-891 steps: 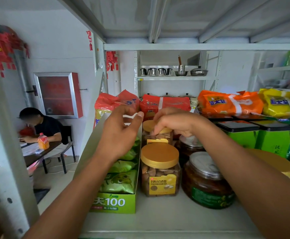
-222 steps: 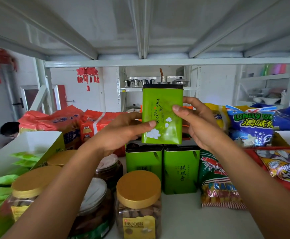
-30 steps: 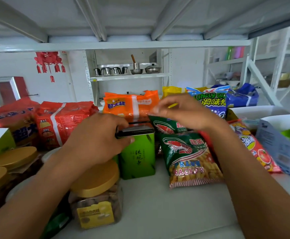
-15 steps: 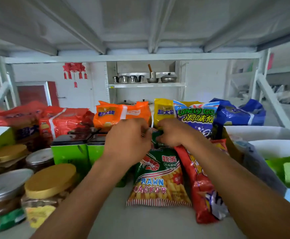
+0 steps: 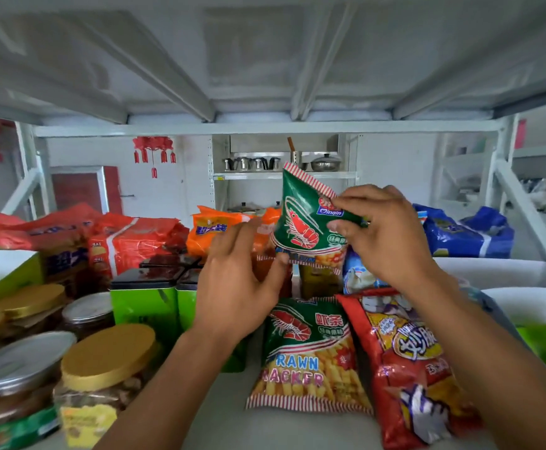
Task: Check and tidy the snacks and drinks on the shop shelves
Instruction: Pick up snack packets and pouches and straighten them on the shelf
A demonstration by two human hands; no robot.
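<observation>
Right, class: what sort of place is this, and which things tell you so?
Most likely a small shop: snack bags, green tins and lidded jars crowd white metal shelving, and the right hand grips a prawn cracker bag.

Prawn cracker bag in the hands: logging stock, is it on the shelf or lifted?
Lifted: the prawn cracker bag hangs tilted; right hand pinches its side, left hand touches its bottom.
</observation>
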